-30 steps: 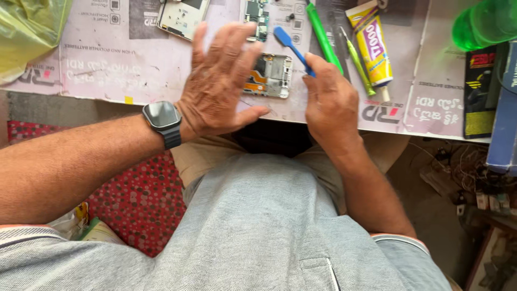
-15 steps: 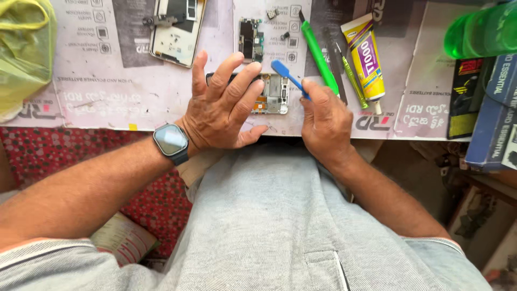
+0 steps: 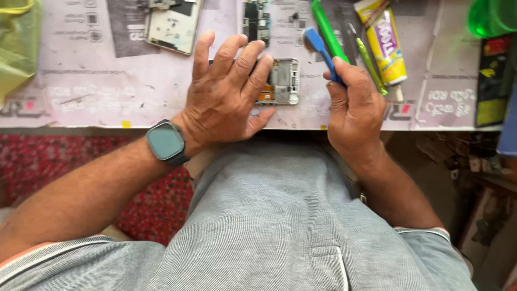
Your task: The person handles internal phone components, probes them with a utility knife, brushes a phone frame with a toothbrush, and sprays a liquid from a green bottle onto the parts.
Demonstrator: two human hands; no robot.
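My left hand (image 3: pixel 229 97) lies flat, fingers spread, on an opened phone frame (image 3: pixel 283 81) near the table's front edge, covering its left part. A dark smartwatch (image 3: pixel 166 142) sits on that wrist. My right hand (image 3: pixel 353 105) is closed around a blue plastic pry tool (image 3: pixel 318 46), whose tip points up and left, just right of the phone frame and above it. The exposed part of the frame shows metal shielding and an orange strip.
A white phone back panel (image 3: pixel 173 26) and a circuit board (image 3: pixel 257 21) lie farther back. A green tool (image 3: pixel 329 29), tweezers, a yellow glue tube (image 3: pixel 383 43) and a green cup (image 3: pixel 493 16) stand at the right. A yellow bag (image 3: pixel 16 48) is at the left.
My left hand has lowered from a raised, spread pose onto the phone frame and pressed flat. My right hand keeps the blue tool, shifted slightly right.
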